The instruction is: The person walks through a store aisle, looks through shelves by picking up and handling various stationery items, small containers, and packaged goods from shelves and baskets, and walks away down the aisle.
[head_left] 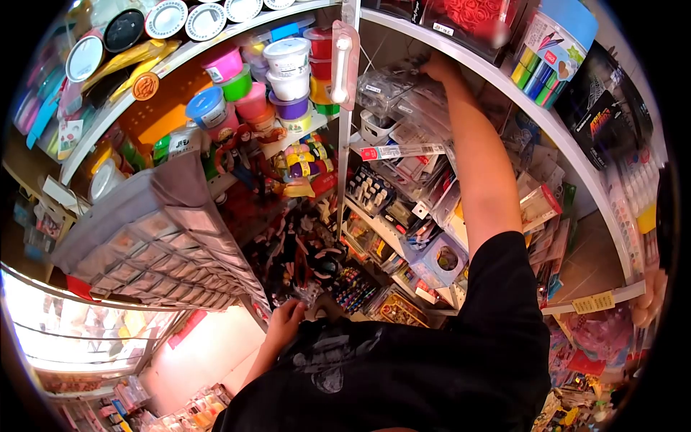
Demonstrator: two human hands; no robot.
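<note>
My right arm is stretched up and forward into the right-hand shelf. At its end my right hand (440,68) reaches the clear plastic packages (392,90) at the back; its fingers are small and dark there, so whether they grip one is unclear. Low in front of my body, my left hand (286,320) is closed, with a small shiny clear plastic packet (308,293) at its fingertips. What is inside the packet cannot be made out. Below the packages lies a flat strip-shaped pack (402,151) with a red end.
A white shelf post (348,144) divides the two shelf bays. Stacked colourful tubs (288,86) fill the left bay. A grey pocket organizer (158,237) hangs at left. A marker set (543,68) stands on the upper right shelf, above my arm. A blue-grey box (437,261) sits lower down.
</note>
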